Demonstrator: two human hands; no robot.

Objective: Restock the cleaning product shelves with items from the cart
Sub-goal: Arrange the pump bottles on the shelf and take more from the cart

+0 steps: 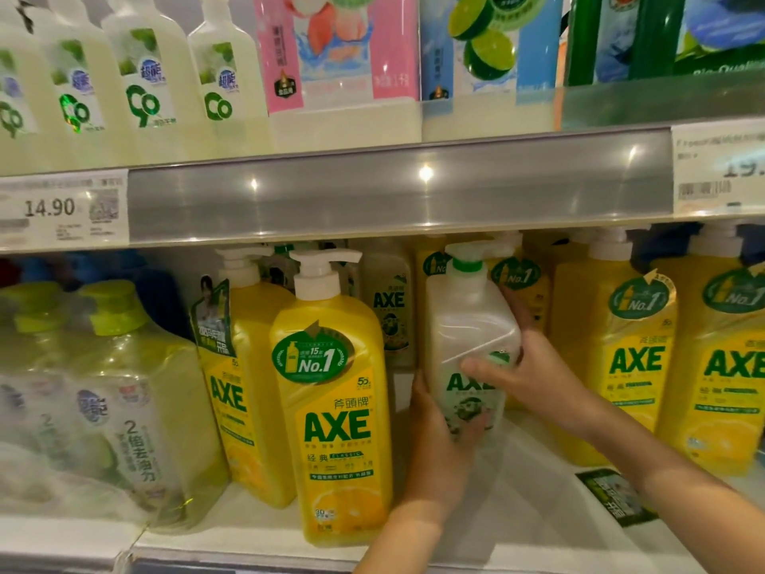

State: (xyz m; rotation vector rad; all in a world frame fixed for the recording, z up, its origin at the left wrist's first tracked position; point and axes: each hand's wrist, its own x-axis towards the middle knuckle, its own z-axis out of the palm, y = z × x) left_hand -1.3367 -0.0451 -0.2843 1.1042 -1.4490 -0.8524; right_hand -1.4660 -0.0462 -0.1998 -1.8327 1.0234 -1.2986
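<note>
A pale white AXE pump bottle [470, 325] with a green collar stands tilted in the gap on the lower shelf [521, 519]. My left hand [434, 453] grips its lower left side from below. My right hand [534, 366] wraps round its right side, thumb across the label. Behind it stands another pale AXE bottle [389, 308]. The cart is out of view.
Yellow AXE pump bottles stand left [335, 408] and right [629, 358] of the gap. Wrapped pale green bottles [136, 408] fill the lower left. The upper shelf edge [397, 192] with price tags hangs just above the pumps. A dark leaflet [617, 495] lies on the shelf.
</note>
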